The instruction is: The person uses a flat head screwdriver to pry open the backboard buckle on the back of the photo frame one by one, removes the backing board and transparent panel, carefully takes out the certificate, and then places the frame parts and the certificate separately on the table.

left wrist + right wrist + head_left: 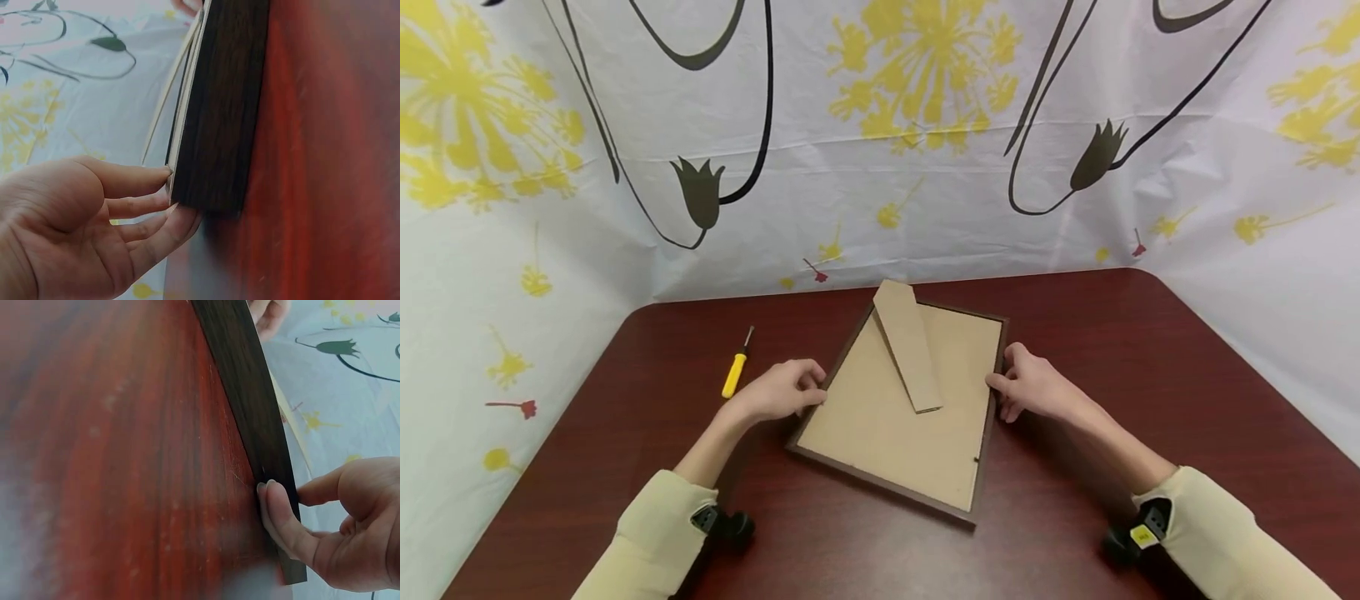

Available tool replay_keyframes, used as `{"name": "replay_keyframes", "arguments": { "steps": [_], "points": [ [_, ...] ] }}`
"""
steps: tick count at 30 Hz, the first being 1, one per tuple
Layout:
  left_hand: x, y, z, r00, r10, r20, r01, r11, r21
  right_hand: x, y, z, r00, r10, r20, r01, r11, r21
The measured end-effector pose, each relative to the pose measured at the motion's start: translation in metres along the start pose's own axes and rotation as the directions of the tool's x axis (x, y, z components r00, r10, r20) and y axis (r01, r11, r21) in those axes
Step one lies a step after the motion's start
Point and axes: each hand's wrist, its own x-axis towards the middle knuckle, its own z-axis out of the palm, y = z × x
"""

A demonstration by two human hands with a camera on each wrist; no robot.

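Observation:
A picture frame with a dark brown border lies back side up, tilted in the head view, its tan backing board showing. On that board is a long tapering cardboard easel stand, its wide end reaching past the far edge. My left hand pinches the left side; in the left wrist view, the thumb is on the back and fingers go round the dark edge. With my right hand I grip the right side, fingertips against the edge in the right wrist view.
A screwdriver with a yellow handle lies on the dark red table, left of the frame and near my left hand. Behind the table hangs a white sheet with flower prints. Both wrists carry black strapped devices.

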Motion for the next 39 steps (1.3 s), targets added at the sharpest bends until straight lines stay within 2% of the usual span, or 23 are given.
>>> {"name": "replay_keyframes", "arguments": {
  "steps": [6,12,20,28,32,35,39],
  "points": [
    [-0.01,0.01,0.012,1.0,-0.012,-0.003,0.012,0.999,-0.033,0.012,-0.002,-0.005,1.0,0.013,-0.024,-0.017,0.986,-0.169],
    [-0.016,0.019,0.023,0.997,-0.067,-0.036,0.065,0.996,-0.054,0.03,-0.004,-0.007,0.999,-0.023,-0.045,0.012,0.971,-0.238],
    [-0.017,0.025,0.03,0.995,-0.092,-0.047,0.087,0.992,-0.086,0.047,-0.002,-0.009,0.996,-0.051,-0.074,0.033,0.972,-0.234],
    [-0.012,0.025,0.027,0.995,-0.087,-0.037,0.084,0.994,-0.073,0.048,-0.002,-0.013,0.999,-0.044,-0.029,0.036,0.973,-0.229],
    [-0.009,0.024,0.025,0.995,-0.091,-0.038,0.088,0.993,-0.072,0.047,-0.002,-0.011,0.999,-0.035,-0.04,0.025,0.973,-0.229],
    [-0.007,0.021,0.023,0.994,-0.095,-0.061,0.089,0.992,-0.091,0.047,0.0,-0.009,0.998,-0.021,-0.053,0.009,0.975,-0.221],
    [-0.006,0.015,0.018,0.988,-0.087,-0.127,0.074,0.992,-0.101,0.047,0.001,-0.007,0.998,-0.011,-0.056,-0.001,0.98,-0.201]
  ]
}}
